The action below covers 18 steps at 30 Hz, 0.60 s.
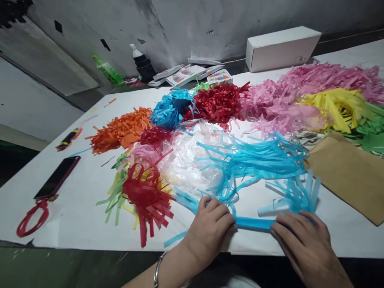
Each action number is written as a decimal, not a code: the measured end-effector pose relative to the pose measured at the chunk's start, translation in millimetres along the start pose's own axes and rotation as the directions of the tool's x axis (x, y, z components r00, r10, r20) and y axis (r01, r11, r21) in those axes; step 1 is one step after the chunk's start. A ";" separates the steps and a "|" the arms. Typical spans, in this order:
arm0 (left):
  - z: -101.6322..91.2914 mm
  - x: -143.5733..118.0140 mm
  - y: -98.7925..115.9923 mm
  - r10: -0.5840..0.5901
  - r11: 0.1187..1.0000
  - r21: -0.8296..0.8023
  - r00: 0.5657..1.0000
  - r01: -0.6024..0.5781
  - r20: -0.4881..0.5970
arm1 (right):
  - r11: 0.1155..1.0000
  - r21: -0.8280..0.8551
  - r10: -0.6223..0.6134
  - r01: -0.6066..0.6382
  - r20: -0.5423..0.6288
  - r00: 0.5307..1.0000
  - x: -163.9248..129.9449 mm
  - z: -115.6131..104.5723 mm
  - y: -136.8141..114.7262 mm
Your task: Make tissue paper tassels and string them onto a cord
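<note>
Blue fringed tissue paper (255, 160) lies at the counter's (75, 208) near edge, its uncut band pressed flat between both hands. Left hand (210, 226) curls loosely, fingertips pinching the band's left end. Right hand (303, 240) lies nearly flat, fingers extended on the band's right end. A red tassel (144, 196) sits just left; a brown envelope (351, 172) lies right.

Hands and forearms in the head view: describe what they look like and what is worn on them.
Both are bare, with no gloves and no sleeves in view. The left hand has a thin silver-coloured bangle round its wrist. The right hand shows no ring, watch or band on the part visible.
</note>
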<state>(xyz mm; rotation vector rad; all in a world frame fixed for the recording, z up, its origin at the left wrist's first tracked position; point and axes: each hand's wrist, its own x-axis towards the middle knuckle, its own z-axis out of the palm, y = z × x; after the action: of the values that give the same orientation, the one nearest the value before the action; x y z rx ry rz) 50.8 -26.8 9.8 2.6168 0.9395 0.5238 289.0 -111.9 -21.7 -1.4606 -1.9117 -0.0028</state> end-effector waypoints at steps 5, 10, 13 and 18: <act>-3.2 8.9 8.2 -0.100 0.991 0.096 0.989 0.089 0.107 | 0.985 -0.159 0.068 -0.071 -0.023 0.997 4.9 -2.4 -1.5; 2.2 18.3 13.4 -0.142 0.973 0.199 0.983 0.116 0.120 | 0.962 -0.264 0.061 -0.063 -0.016 0.998 10.2 -0.8 -6.8; 3.5 18.7 13.4 -0.138 0.975 0.187 0.986 0.119 0.095 | 0.984 -0.170 -0.048 0.045 -0.013 0.999 8.0 4.7 -10.5; 0.9 15.3 14.1 0.049 0.994 0.097 0.999 -0.051 0.023 | 1.000 -0.015 0.011 -0.012 -0.018 1.000 8.5 11.7 -15.5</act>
<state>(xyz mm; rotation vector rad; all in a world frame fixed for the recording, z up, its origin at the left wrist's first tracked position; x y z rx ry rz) 69.8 -27.3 18.2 2.7338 0.9178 0.4737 268.9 -105.5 -19.5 -1.4768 -1.8922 -0.0253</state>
